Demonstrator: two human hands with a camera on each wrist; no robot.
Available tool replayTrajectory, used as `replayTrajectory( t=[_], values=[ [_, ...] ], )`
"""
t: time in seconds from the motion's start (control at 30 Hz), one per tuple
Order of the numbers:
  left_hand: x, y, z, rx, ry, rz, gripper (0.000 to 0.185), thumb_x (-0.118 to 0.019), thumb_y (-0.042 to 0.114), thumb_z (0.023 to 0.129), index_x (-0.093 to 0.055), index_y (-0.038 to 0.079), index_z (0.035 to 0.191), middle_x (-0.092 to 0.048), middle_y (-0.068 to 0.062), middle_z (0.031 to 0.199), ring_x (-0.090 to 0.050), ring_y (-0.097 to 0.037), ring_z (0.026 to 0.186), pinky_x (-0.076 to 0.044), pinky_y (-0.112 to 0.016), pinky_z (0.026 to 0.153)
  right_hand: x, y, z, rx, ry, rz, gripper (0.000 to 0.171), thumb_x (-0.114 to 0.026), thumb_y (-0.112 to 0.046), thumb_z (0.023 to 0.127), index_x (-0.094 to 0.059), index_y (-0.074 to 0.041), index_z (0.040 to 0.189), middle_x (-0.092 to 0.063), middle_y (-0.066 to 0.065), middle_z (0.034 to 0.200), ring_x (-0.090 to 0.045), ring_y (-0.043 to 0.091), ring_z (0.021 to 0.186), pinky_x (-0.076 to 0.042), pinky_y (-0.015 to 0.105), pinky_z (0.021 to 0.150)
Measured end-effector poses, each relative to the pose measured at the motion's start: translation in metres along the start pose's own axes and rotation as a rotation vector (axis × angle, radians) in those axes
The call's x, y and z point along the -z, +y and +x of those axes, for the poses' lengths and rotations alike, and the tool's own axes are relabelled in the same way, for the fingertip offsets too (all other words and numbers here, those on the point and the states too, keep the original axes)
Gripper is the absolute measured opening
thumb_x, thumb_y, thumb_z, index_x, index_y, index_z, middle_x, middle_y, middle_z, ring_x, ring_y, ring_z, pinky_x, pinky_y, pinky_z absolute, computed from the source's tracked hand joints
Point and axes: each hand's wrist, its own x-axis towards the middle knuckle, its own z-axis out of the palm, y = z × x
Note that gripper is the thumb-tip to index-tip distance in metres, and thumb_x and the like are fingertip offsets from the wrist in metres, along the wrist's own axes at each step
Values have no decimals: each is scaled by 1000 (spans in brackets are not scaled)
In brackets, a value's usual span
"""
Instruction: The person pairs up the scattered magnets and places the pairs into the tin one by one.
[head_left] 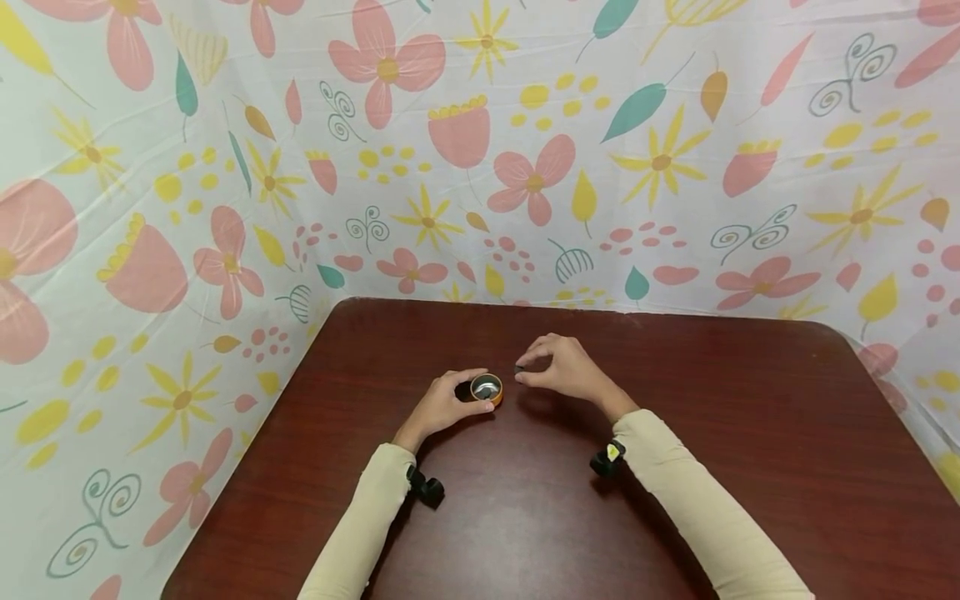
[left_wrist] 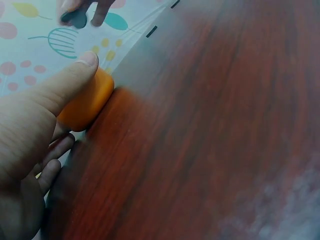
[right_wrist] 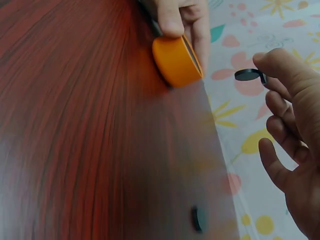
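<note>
A small orange cup (head_left: 497, 402) with a shiny metallic inside stands on the table. My left hand (head_left: 447, 404) grips it from the left, thumb on the near side and fingers at the far side. Something dark shows in the bottom of the cup, too small to make out. Just right of the cup and a little above the table, my right hand (head_left: 566, 369) pinches a small dark disc (right_wrist: 247, 75) between thumb and index finger. A second dark piece sits against the disc at the fingertips; the other fingers are loosely bent.
Another small dark disc (right_wrist: 199, 219) appears at the table's edge in the right wrist view, blurred. The reddish-brown wooden table (head_left: 525, 517) has rounded corners. Behind it and to the left hangs a flower-patterned cloth (head_left: 450, 183). Black straps with small devices (head_left: 429, 490) sit on both wrists.
</note>
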Motion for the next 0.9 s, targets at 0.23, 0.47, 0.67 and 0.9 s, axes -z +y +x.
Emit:
replayTrajectory(
  t=[0.23,0.47,0.67,0.9],
  values=[
    [0,1,2,0,-8,0,70,-83,50,84,-61,23,144,-63,4,138,-55,-20,124,-46,-49,105,-20,-4,14,-31,-21,96,24,-85,-24,86,-82,-9,104,-73,-6,99,-62,14,93,-54,41,77],
    [0,0,0,0,-5,-8,67,-82,51,84,-62,27,143,-62,6,139,-54,-22,127,-45,-51,106,-39,-6,21,-46,-64,86,21,-86,-22,86,-83,-13,104,-73,-6,100,-63,12,93,-54,35,79],
    [0,0,-1,-3,-3,-10,67,-82,49,85,-61,26,144,-61,5,142,-53,-23,129,-44,-52,107,-47,-7,22,-61,-104,84,20,-86,-23,86,-83,-14,104,-72,-6,99,-61,13,92,-54,33,76],
    [0,1,-1,9,-3,-9,69,-81,50,85,-60,24,145,-60,4,143,-52,-24,130,-44,-53,107,-52,-4,22,-70,-136,73,20,-86,-23,86,-84,-14,103,-71,-6,100,-61,15,90,-55,29,71]
  ],
)
